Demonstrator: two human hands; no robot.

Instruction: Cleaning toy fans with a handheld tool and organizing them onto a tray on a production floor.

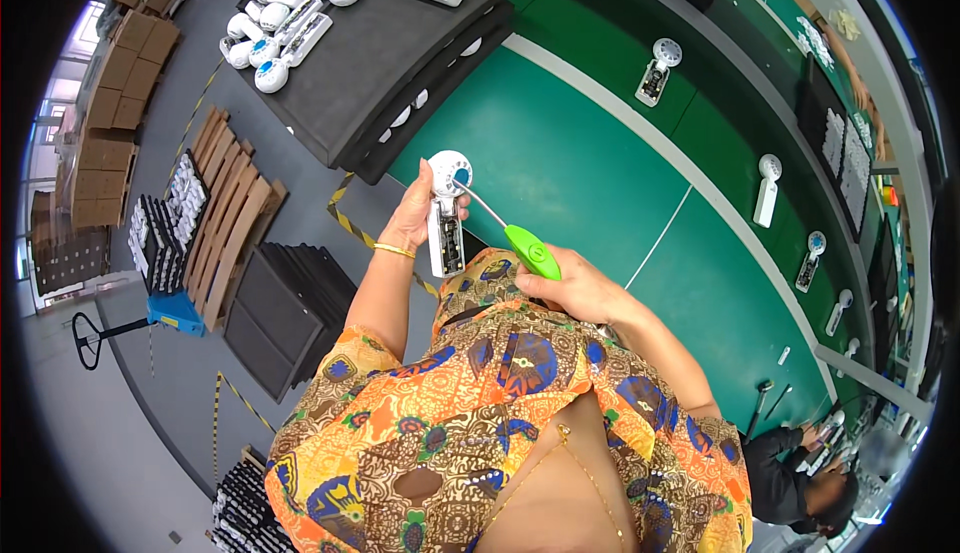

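Observation:
In my left hand (410,211) is a white handheld device housing (442,229), held upright by its neck. It has a round head with a blue centre, and its straight handle lies open with dark inner parts showing. My right hand (580,288) is closed around the green handle of a screwdriver (530,251). The metal shaft slants up to the left, its tip at the blue centre of the round head. Whether the tip sits in a screw is too small to tell.
A stack of black foam trays (370,73) holding several similar white devices stands at far left on the green table (560,173). Beyond a pale rail, a dark green conveyor (715,128) carries spaced devices. At lower right, a co-worker (800,483) sits near loose tools.

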